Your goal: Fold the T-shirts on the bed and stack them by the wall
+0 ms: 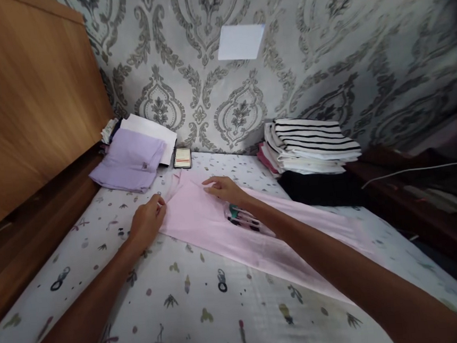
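A pale pink garment, probably a shirt, lies in a long folded strip across the bed, with a dark and green print showing near its middle. My left hand is at its left end, fingers curled in and closed at the cloth's edge. Over the upper part of the same garment is my right hand, its fingers stretched loosely to the left and thumb slightly apart. My right forearm crosses above the cloth and hides part of the print.
A folded lilac garment lies on a white one at the back left. Beside them sits a small square box. Folded clothes with a striped top stand back right, behind a black garment. A wooden cabinet borders the left.
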A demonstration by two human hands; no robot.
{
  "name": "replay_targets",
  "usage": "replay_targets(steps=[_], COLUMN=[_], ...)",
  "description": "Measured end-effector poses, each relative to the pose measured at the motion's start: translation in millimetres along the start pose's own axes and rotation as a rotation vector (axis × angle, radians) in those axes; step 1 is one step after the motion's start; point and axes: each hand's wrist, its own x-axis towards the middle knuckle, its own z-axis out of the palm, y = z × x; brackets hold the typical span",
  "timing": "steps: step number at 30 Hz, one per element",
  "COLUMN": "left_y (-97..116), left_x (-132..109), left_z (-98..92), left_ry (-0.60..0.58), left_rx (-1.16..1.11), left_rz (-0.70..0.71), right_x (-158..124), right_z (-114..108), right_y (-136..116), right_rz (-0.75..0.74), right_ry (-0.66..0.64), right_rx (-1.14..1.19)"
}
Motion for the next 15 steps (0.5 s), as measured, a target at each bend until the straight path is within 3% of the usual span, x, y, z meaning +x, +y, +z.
replay_targets(steps=[4,8,11,15], left_y=[0.3,0.5,1.2,2.3], left_x=[-0.1,-1.0,-1.4,-1.6], left_z=[-0.2,0.9,1.1,-0.1], left_ry=[-0.008,-0.002,0.002,-0.006], left_rx=[0.008,0.009,0.018,0.025], left_rz=[-0.001,-0.001,0.004,0.002], right_x=[-20.0,-26.6,-16.7,14.8], right_z=[0.2,-0.7,4.2,22.9], right_y=[-0.2,-4.0,-9.4,-15.1], right_rz=[-0.103,-0.066,0.001,0.04], right_ry=[-0.028,0.049,0.051,0.063], right_rx=[-0.086,-0.445,-0.669,-0.684])
